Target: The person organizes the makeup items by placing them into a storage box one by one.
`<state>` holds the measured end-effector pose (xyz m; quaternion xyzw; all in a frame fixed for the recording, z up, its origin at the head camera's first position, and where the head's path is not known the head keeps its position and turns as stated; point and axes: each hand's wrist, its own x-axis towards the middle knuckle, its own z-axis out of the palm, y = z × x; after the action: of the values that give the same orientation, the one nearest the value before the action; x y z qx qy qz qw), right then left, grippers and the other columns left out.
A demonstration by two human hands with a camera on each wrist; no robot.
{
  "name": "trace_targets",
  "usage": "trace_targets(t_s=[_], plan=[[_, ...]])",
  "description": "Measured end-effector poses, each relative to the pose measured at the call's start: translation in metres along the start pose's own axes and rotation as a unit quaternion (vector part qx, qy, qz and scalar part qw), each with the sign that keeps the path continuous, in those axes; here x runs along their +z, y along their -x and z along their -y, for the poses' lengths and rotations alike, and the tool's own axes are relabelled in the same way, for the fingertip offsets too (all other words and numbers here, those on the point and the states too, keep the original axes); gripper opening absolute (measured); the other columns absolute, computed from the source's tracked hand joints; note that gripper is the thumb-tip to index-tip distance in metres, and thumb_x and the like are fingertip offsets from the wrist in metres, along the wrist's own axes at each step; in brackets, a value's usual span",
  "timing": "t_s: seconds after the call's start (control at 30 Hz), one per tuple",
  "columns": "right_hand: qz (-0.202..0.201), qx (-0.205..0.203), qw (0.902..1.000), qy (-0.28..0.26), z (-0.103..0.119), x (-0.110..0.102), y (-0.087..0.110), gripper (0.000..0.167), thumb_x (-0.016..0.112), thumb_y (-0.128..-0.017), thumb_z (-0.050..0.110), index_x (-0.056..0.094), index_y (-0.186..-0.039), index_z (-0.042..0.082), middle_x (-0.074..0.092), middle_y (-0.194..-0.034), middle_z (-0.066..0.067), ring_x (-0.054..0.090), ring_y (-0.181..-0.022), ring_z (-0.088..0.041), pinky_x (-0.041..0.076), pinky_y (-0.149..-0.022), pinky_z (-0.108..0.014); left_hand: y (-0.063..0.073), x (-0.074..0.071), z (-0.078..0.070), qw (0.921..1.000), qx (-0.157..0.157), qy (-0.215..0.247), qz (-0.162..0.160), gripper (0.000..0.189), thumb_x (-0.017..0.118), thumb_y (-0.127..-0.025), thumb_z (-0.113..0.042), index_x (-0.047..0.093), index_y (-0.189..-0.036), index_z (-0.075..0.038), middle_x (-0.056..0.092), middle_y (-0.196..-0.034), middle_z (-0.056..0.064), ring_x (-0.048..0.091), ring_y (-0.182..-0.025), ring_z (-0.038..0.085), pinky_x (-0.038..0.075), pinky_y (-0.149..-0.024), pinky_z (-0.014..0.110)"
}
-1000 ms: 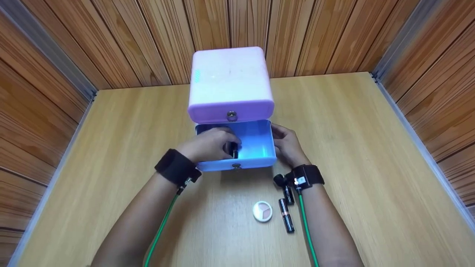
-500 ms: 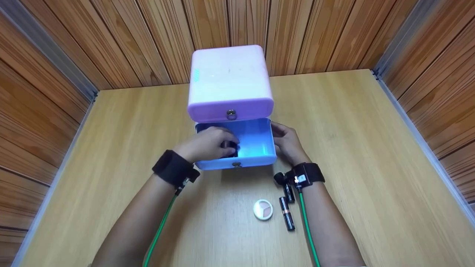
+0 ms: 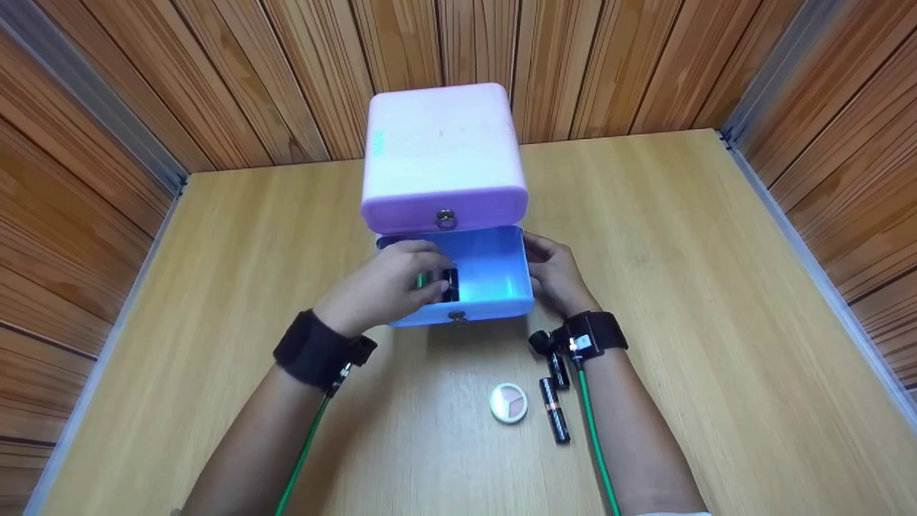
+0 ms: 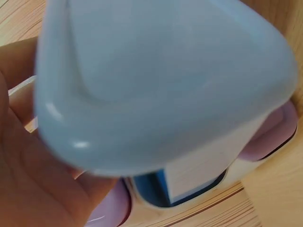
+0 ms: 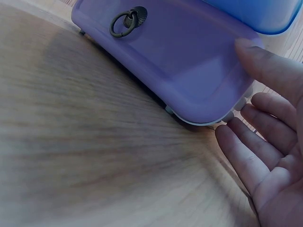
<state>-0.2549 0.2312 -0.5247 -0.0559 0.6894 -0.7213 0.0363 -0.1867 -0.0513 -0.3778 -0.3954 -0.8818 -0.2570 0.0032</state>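
My left hand (image 3: 390,283) reaches over the front left of a pulled-out blue drawer (image 3: 494,269). Its fingertips lie beside a short black tube (image 3: 450,285) in the drawer, and a green sliver (image 3: 421,280) shows in the gap between thumb and fingers. In the left wrist view, the drawer's front (image 4: 165,118) fills most of the picture and hides the fingertips. My right hand (image 3: 559,276) is at the drawer unit's right side. The right wrist view has its thumb on the corner of a purple drawer front (image 5: 184,61), the other fingers loosely spread alongside.
Above the open drawer is the unit's pale pink top (image 3: 444,143), with a ring-pulled purple front (image 3: 487,208). On the wooden table (image 3: 286,215), nearer me, lie a round three-part makeup palette (image 3: 509,403) and black tubes (image 3: 554,411). Wood-panelled walls (image 3: 473,43) enclose it.
My left hand has shifted left and back from the black tube, which now shows beyond its fingertips. The green sliver has come into view. My right hand stays in place.
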Motion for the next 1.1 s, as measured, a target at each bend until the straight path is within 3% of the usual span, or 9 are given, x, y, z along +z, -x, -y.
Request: trace_targets(t_s=[0.23,0.37,0.5,0.63,0.7,0.83,0.93,1.1], plan=[[0.004,-0.003,1.0,0.001,0.0,-0.001,0.002,0.056,0.066,-0.085,-0.005,0.051,-0.139,0.001,0.055,-0.136,-0.015,0.053,-0.124,-0.025,0.039,-0.104,-0.035,0.018,0.005,-0.016,0.9963,0.043,-0.029,-0.068,0.022,0.067,-0.092,-0.013,0.071,-0.111,-0.002,0.065,-0.116,0.013,0.058,-0.11,0.024,0.047,-0.095,0.035],[0.004,-0.007,1.0,0.004,-0.001,0.0,0.002,0.056,0.065,-0.084,-0.007,0.052,-0.138,0.0,0.055,-0.135,-0.015,0.054,-0.123,-0.025,0.04,-0.104,-0.036,0.033,0.004,-0.016,0.9905,0.044,-0.033,-0.126,0.022,0.067,-0.093,-0.013,0.07,-0.112,-0.004,0.065,-0.117,0.012,0.059,-0.11,0.021,0.048,-0.093,0.032],[-0.002,-0.011,0.9999,0.002,-0.001,0.0,0.001,0.055,0.064,-0.083,-0.009,0.053,-0.137,-0.002,0.056,-0.135,-0.017,0.053,-0.123,-0.027,0.04,-0.103,-0.036,0.05,0.001,0.001,0.9781,-0.006,-0.019,-0.207,0.023,0.069,-0.09,-0.01,0.07,-0.112,-0.003,0.067,-0.113,0.009,0.06,-0.107,0.02,0.049,-0.092,0.033],[-0.01,-0.005,0.9999,0.011,0.0,-0.002,0.001,0.055,0.064,-0.084,-0.008,0.053,-0.137,-0.001,0.055,-0.136,-0.016,0.053,-0.124,-0.026,0.04,-0.104,-0.035,0.061,0.011,0.038,0.9568,-0.105,0.037,-0.269,0.02,0.066,-0.092,-0.008,0.068,-0.112,-0.002,0.069,-0.105,0.008,0.063,-0.098,0.019,0.051,-0.086,0.036],[-0.011,0.001,0.9998,0.014,-0.001,-0.003,0.001,0.055,0.065,-0.084,-0.007,0.052,-0.138,0.0,0.055,-0.136,-0.015,0.052,-0.124,-0.026,0.039,-0.104,-0.035,0.062,0.022,0.058,0.9456,-0.155,0.083,-0.274,0.021,0.061,-0.094,-0.004,0.065,-0.114,0.0,0.068,-0.102,0.01,0.063,-0.093,0.021,0.052,-0.083,0.038],[-0.012,0.009,0.9997,0.019,-0.001,-0.007,0.002,0.056,0.066,-0.084,-0.005,0.052,-0.138,0.001,0.054,-0.137,-0.014,0.052,-0.125,-0.025,0.039,-0.105,-0.035,0.056,0.048,0.086,0.9312,-0.223,0.157,-0.241,0.03,0.053,-0.096,0.001,0.056,-0.126,0.002,0.066,-0.106,0.017,0.063,-0.096,0.027,0.051,-0.086,0.04],[-0.01,0.008,0.9997,0.021,-0.002,-0.009,0.002,0.057,0.066,-0.084,-0.005,0.052,-0.139,0.002,0.055,-0.137,-0.014,0.052,-0.124,-0.025,0.038,-0.105,-0.036,0.048,0.063,0.095,0.9296,-0.246,0.179,-0.208,0.039,0.055,-0.096,-0.003,0.051,-0.134,0.003,0.063,-0.113,0.018,0.062,-0.099,0.029,0.05,-0.089,0.04],[-0.008,0.005,0.9997,0.023,-0.002,-0.011,0.001,0.056,0.064,-0.085,-0.006,0.052,-0.139,0.001,0.056,-0.135,-0.015,0.053,-0.122,-0.026,0.04,-0.104,-0.037,0.034,0.073,0.098,0.9308,-0.256,0.195,-0.172,0.06,0.067,-0.089,-0.013,0.044,-0.144,-0.005,0.059,-0.126,0.014,0.063,-0.098,0.026,0.051,-0.088,0.038]])
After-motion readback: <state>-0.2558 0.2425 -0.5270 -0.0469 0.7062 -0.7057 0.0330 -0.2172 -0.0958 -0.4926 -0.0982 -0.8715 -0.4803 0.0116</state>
